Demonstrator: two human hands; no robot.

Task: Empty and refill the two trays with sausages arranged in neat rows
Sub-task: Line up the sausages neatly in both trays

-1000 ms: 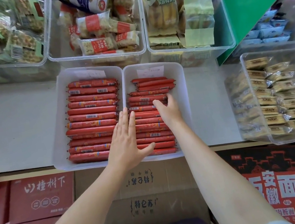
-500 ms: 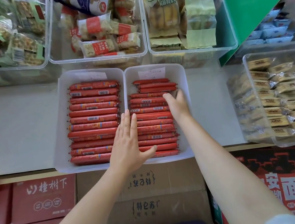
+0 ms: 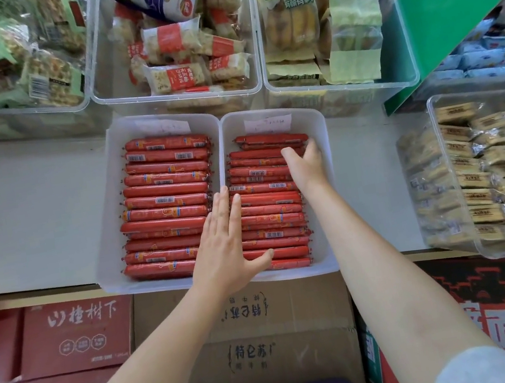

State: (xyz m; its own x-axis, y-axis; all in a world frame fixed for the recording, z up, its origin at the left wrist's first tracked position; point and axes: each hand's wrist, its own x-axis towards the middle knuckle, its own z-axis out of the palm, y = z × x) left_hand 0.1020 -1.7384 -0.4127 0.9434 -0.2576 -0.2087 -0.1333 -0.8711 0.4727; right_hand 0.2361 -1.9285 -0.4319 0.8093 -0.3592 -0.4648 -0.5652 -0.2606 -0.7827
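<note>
Sausages (image 3: 269, 212) partly under flat hands (image 3: 225, 249)

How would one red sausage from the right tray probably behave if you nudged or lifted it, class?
A sausage is a round tube, so it would likely roll if pushed sideways. Its glossy wrapper suggests it may slip in the fingers. It lies straight in the right tray, so it is probably fairly stiff.
</note>
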